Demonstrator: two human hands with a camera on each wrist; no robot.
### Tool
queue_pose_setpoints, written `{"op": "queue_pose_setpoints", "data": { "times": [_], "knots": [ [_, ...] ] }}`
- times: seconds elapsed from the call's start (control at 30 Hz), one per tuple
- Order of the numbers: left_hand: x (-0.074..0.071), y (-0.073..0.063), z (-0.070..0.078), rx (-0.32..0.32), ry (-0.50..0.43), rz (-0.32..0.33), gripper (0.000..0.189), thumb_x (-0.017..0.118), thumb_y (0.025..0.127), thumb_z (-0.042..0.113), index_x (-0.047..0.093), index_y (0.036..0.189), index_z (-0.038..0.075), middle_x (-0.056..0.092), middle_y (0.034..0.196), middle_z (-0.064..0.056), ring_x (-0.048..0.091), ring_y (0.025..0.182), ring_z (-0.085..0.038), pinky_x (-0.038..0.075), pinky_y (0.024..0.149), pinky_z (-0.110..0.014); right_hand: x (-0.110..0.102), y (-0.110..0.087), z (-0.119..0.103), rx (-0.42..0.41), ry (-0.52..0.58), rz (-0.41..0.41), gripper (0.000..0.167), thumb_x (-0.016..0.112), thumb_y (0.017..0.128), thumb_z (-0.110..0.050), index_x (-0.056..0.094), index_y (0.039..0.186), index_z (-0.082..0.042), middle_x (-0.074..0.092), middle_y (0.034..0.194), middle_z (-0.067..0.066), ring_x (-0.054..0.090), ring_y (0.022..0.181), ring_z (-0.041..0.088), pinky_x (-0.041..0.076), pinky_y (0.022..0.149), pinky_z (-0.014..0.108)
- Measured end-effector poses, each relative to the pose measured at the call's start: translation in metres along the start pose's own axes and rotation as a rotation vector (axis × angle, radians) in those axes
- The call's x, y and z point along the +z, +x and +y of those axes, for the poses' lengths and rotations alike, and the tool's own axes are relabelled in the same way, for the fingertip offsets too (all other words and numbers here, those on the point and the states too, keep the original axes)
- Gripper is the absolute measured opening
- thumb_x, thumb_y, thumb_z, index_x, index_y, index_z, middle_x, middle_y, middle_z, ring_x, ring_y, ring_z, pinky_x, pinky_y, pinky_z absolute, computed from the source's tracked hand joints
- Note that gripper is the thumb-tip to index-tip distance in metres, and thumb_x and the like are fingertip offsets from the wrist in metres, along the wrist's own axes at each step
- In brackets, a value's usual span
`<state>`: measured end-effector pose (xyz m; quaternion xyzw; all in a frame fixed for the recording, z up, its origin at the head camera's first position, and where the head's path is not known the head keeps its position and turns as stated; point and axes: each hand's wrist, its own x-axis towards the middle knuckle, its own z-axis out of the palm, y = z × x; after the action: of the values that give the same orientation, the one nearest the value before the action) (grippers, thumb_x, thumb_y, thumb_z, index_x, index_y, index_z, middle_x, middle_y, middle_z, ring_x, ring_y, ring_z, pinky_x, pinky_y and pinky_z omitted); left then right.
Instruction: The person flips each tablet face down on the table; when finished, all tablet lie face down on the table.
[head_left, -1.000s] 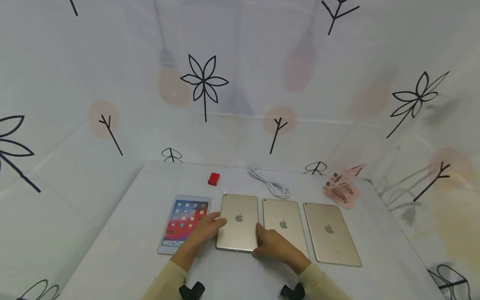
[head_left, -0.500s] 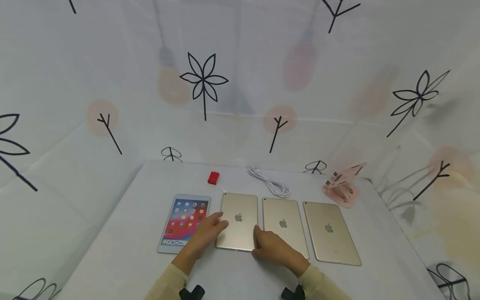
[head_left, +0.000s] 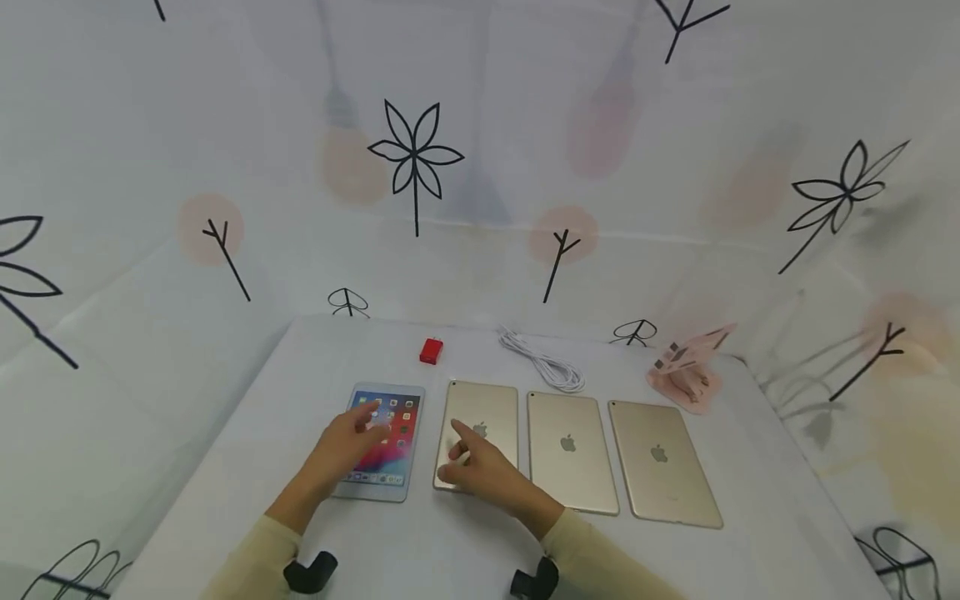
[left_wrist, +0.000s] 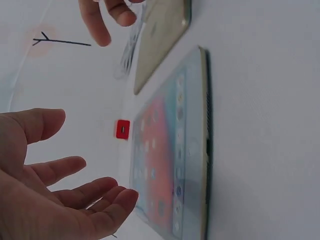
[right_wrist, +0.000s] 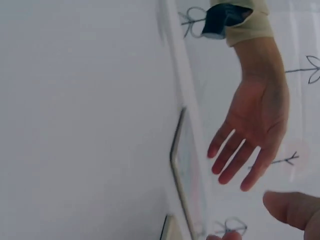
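A white tablet (head_left: 393, 492) lies screen up at the left of a row, its home screen lit with app icons. My left hand (head_left: 337, 446) hovers over its left side, fingers spread and relaxed, as the left wrist view also shows with the tablet (left_wrist: 192, 150) beside the fingers. My right hand (head_left: 483, 471) is above the lower left part of the nearest gold tablet (head_left: 491, 404), which lies back up. Its fingers are loosely bent and hold nothing. In the right wrist view the left hand (right_wrist: 257, 115) shows palm and straight fingers, apart from the white tablet.
Two more gold tablets, a middle one (head_left: 573, 467) and a right one (head_left: 667, 475), lie back up to the right. Behind the row are a red charger plug (head_left: 431, 351), a coiled white cable (head_left: 551, 367) and a pink stand (head_left: 686, 375). A patterned cloth surrounds the white table.
Both hands have let go of the nearest gold tablet, which stays flat in the row. They have risen and moved left, the left hand over the white tablet, the right over the gold one.
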<state>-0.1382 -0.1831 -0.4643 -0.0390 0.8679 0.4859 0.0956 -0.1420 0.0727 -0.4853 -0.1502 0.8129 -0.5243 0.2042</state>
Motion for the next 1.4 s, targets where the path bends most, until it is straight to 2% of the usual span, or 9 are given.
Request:
{"op": "queue_pose_setpoints", "data": {
  "times": [0.07,0.17,0.27,0.37,0.5,0.63,0.87,1.23,1.4],
  "knots": [
    [-0.011,0.001,-0.007,-0.015,0.019,0.004,0.062,0.06,0.101,0.032,0.041,0.153,0.004,0.041,0.154,-0.03,0.044,0.138,-0.049,0.042,0.108,-0.065,0.011,0.008,-0.006,0.045,0.091,0.03,0.081,0.074,0.092,-0.023,0.031,0.16,-0.008,0.058,0.121,0.01,0.06,0.1,0.021,0.056,0.084,0.035],
    [-0.022,0.003,-0.018,-0.055,0.03,0.013,0.062,0.059,0.101,0.03,0.039,0.153,0.002,0.037,0.155,-0.032,0.043,0.137,-0.051,0.042,0.107,-0.065,0.024,0.017,-0.012,0.097,0.189,0.052,0.082,0.075,0.091,-0.019,0.031,0.16,-0.01,0.054,0.139,0.015,0.059,0.116,0.031,0.056,0.097,0.047],
    [-0.03,0.006,-0.028,-0.092,0.006,0.019,0.064,0.058,0.101,0.03,0.036,0.154,0.0,0.033,0.156,-0.034,0.04,0.138,-0.052,0.04,0.108,-0.066,0.033,0.024,-0.015,0.122,0.236,0.048,0.083,0.076,0.089,-0.018,0.032,0.16,-0.012,0.047,0.151,0.016,0.055,0.127,0.036,0.054,0.1,0.052],
    [-0.036,0.009,-0.037,-0.134,-0.05,0.029,0.065,0.057,0.102,0.029,0.033,0.155,0.0,0.031,0.156,-0.034,0.037,0.14,-0.053,0.038,0.111,-0.065,0.038,0.032,-0.018,0.132,0.281,0.033,0.084,0.077,0.089,-0.019,0.032,0.16,-0.016,0.041,0.157,0.015,0.056,0.127,0.033,0.054,0.1,0.05],
    [-0.041,0.011,-0.044,-0.171,-0.119,0.035,0.065,0.057,0.102,0.028,0.031,0.155,-0.001,0.031,0.157,-0.033,0.036,0.141,-0.051,0.039,0.111,-0.06,0.04,0.042,-0.022,0.17,0.364,0.024,0.082,0.076,0.09,-0.019,0.033,0.16,-0.021,0.038,0.158,0.015,0.061,0.116,0.027,0.056,0.097,0.047],
    [-0.043,0.009,-0.048,-0.19,-0.163,0.033,0.066,0.057,0.102,0.028,0.03,0.156,-0.001,0.03,0.157,-0.033,0.036,0.142,-0.05,0.041,0.111,-0.059,0.044,0.05,-0.024,0.218,0.44,0.038,0.082,0.076,0.089,-0.015,0.034,0.159,-0.022,0.039,0.156,0.016,0.062,0.109,0.029,0.055,0.096,0.051],
    [-0.038,0.008,-0.052,-0.22,-0.215,0.029,0.067,0.056,0.103,0.028,0.026,0.157,0.001,0.032,0.157,-0.032,0.04,0.14,-0.048,0.041,0.112,-0.058,0.05,0.055,-0.026,0.223,0.49,0.106,0.082,0.074,0.089,-0.009,0.032,0.159,-0.013,0.04,0.154,0.022,0.056,0.124,0.033,0.052,0.102,0.055],
    [-0.03,0.006,-0.044,-0.181,-0.074,0.025,0.07,0.054,0.102,0.031,0.024,0.159,0.002,0.038,0.154,-0.034,0.043,0.137,-0.051,0.036,0.11,-0.068,0.057,0.054,-0.021,0.208,0.613,0.172,0.088,0.074,0.087,0.0,0.026,0.16,-0.009,0.045,0.148,0.022,0.062,0.116,0.029,0.057,0.097,0.046],
    [-0.028,0.005,-0.04,-0.195,-0.037,0.021,0.071,0.053,0.103,0.037,0.025,0.159,0.003,0.035,0.155,-0.034,0.038,0.14,-0.051,0.035,0.111,-0.068,0.054,0.054,-0.02,0.181,0.688,0.162,0.088,0.071,0.09,-0.002,0.018,0.16,0.0,0.048,0.144,0.023,0.063,0.117,0.03,0.056,0.099,0.043]
  ]
}}
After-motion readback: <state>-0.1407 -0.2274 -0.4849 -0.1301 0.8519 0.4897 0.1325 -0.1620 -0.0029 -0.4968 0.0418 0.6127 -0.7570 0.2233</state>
